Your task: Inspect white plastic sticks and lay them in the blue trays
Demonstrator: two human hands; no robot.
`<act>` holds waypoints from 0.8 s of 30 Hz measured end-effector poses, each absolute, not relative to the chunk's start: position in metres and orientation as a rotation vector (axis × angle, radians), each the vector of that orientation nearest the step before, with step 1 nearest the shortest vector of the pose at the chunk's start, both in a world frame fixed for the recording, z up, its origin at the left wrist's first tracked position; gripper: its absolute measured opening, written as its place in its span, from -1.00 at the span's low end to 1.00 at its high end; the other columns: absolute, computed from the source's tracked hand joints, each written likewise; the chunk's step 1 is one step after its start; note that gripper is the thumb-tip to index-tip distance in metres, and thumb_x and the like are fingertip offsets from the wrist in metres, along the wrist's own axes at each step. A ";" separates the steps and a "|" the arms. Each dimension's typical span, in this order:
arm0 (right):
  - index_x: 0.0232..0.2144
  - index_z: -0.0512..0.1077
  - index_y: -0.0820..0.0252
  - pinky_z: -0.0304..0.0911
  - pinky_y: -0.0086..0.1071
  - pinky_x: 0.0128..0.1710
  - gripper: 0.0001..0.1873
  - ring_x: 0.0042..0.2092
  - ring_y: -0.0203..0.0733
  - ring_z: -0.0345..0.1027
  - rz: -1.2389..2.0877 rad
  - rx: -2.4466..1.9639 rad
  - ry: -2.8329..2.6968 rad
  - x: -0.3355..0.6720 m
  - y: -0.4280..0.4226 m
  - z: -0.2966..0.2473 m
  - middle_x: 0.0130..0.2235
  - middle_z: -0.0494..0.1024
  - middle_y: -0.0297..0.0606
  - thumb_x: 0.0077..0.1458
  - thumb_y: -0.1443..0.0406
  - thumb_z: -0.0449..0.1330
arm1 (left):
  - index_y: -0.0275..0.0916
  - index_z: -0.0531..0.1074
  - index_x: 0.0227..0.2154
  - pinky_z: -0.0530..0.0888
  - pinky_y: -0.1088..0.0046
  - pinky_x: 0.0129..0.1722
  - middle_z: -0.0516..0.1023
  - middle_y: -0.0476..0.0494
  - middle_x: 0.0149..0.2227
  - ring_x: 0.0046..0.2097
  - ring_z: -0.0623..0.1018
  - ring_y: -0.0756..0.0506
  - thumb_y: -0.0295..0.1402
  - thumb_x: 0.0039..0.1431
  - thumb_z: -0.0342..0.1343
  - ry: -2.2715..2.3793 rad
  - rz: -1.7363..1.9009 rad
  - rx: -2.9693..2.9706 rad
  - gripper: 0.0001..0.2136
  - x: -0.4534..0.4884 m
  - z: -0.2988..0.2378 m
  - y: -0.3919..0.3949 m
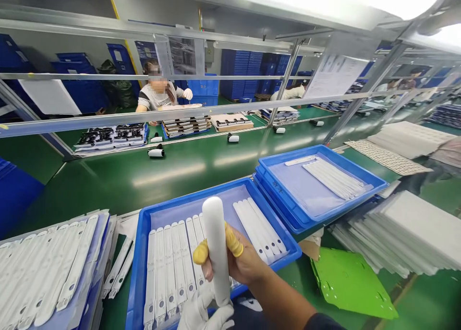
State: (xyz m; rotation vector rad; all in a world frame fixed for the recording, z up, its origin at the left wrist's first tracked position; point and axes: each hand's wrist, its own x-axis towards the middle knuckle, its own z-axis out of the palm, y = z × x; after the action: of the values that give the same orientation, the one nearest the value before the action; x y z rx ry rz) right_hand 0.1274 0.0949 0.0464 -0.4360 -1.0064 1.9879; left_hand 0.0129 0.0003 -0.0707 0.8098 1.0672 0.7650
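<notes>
Upright in front of me I hold a long, smooth white plastic strip (215, 238) with a rounded top end. My right hand (242, 260), with yellow finger cots on its thumb and a finger, is closed around its middle. Lower down, my left hand (207, 313) in a white glove pinches the bottom end. Beneath both hands lies a blue tray (134, 267) lined with pale film. Several similar white strips (165, 267) stand in a row on its left side, and another group (257, 226) lies on its right. Part of the tray's near side is hidden by my hands.
A second blue tray (288, 202) with strips stands to the right, stacked on another. More strips (39, 272) are piled at the left. A green plastic sheet (355, 282) and white foam sheets (414, 229) lie at the right. A co-worker (158, 94) sits across the green conveyor belt (108, 186).
</notes>
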 end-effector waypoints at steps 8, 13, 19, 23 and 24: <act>-0.19 0.41 0.17 0.28 -0.47 -0.53 -0.53 -0.51 -0.31 0.36 1.969 -0.616 -0.767 0.124 0.105 0.041 -0.39 0.60 -0.28 0.21 -0.11 0.13 | -0.11 0.56 -0.11 0.54 0.36 -0.18 0.60 -0.12 -0.26 -0.23 0.55 -0.18 -0.13 -0.10 0.42 0.951 0.544 1.104 -0.55 -0.007 -0.042 -0.020; -0.09 0.39 0.13 0.33 -0.42 -0.46 -0.45 -0.41 -0.28 0.40 1.980 -0.712 -0.809 0.132 0.103 0.012 -0.20 0.59 -0.19 0.21 -0.17 0.06 | -0.18 0.53 -0.17 0.52 0.39 -0.24 0.59 -0.11 -0.28 -0.30 0.54 -0.12 -0.19 0.03 0.34 0.934 0.532 1.093 -0.68 0.002 -0.027 -0.011; 0.18 0.32 0.03 0.38 -0.29 -0.21 -0.48 -0.32 -0.27 0.39 1.569 -1.317 -1.146 0.166 0.133 -0.064 -0.15 0.55 -0.25 0.26 -0.03 0.06 | -0.29 0.25 0.22 0.52 0.19 0.06 0.60 -0.28 -0.05 -0.03 0.61 -0.16 -0.27 0.36 -0.10 1.183 0.638 1.487 -0.57 0.035 -0.080 0.035; 0.11 0.40 0.12 0.26 -0.08 0.13 -0.57 0.08 -0.06 0.36 1.356 -1.562 -1.280 0.188 0.154 -0.118 0.10 0.47 -0.13 0.21 0.17 0.22 | -0.29 0.25 0.24 0.33 0.01 0.27 0.45 -0.37 0.19 0.24 0.42 -0.25 -0.32 0.33 -0.04 1.186 0.582 1.722 -0.55 0.052 -0.132 0.062; 0.09 0.41 0.16 0.25 -0.02 0.15 -0.59 0.12 -0.02 0.34 1.315 -1.624 -1.323 0.192 0.156 -0.129 0.12 0.45 -0.10 0.22 0.19 0.23 | -0.28 0.30 0.21 0.26 0.00 0.31 0.42 -0.36 0.22 0.28 0.37 -0.26 -0.33 0.31 -0.02 1.168 0.555 1.778 -0.57 0.056 -0.140 0.067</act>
State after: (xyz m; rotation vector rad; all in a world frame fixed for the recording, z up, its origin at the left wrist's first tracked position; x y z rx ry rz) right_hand 0.1923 0.1557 -0.1286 -1.6237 -1.3228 1.3150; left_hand 0.0563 0.0675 -0.1399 1.7780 1.1685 0.5554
